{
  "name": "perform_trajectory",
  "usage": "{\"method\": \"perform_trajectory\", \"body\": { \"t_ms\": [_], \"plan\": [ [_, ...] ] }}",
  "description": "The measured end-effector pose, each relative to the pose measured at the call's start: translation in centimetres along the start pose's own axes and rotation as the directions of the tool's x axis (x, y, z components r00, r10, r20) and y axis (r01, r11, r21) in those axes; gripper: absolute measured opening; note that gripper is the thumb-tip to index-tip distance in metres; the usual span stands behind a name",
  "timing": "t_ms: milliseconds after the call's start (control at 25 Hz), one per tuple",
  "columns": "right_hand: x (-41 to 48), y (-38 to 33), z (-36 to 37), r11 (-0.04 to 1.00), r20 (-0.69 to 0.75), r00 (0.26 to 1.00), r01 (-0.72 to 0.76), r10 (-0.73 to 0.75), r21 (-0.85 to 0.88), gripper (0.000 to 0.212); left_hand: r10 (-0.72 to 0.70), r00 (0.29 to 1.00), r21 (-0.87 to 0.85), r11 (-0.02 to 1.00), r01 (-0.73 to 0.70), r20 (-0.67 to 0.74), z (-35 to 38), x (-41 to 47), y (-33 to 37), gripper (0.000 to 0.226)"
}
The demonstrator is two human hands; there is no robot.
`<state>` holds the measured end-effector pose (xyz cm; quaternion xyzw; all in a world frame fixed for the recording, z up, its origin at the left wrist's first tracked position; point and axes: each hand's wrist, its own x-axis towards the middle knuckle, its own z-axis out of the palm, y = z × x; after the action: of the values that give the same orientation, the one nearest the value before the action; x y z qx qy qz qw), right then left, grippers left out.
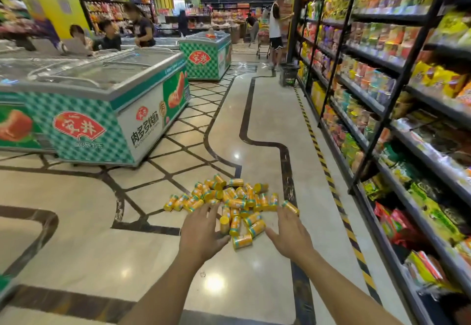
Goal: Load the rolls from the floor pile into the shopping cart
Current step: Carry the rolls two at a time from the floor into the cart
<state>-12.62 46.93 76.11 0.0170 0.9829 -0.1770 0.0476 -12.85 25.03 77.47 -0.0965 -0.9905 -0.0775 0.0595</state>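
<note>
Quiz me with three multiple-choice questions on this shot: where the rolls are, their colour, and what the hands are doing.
1. Where is the pile of rolls? A on a freezer lid; B on the floor; C on a shelf.
2. The rolls are mainly: A yellow-orange; B blue; C white.
3. The left hand and right hand are: A gripping rolls; B fists; C open, fingers spread.
Answers: B, the pile rests on the floor; A, yellow-orange wrappers show; C, straight fingers reach toward the pile.
</note>
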Motion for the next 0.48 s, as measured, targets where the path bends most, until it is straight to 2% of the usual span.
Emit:
{"method": "perform_trajectory", "body": {
  "t_ms": [400,480],
  "plan": [
    [16.2,3.1,3.2,0.995,0.053,0.995,-0.089,0.086,0.046,0.071,0.013,1.000,-0.051,0.999,-0.011,0.023,8.1,15.8,-1.2,0.089],
    [20.2,4.2,3.6,0.995,0.097,0.992,-0.092,0.087,0.047,0.072,-0.021,0.996,-0.070,0.997,0.027,0.090,10.0,19.2,-1.3,0.088]
  ]
}}
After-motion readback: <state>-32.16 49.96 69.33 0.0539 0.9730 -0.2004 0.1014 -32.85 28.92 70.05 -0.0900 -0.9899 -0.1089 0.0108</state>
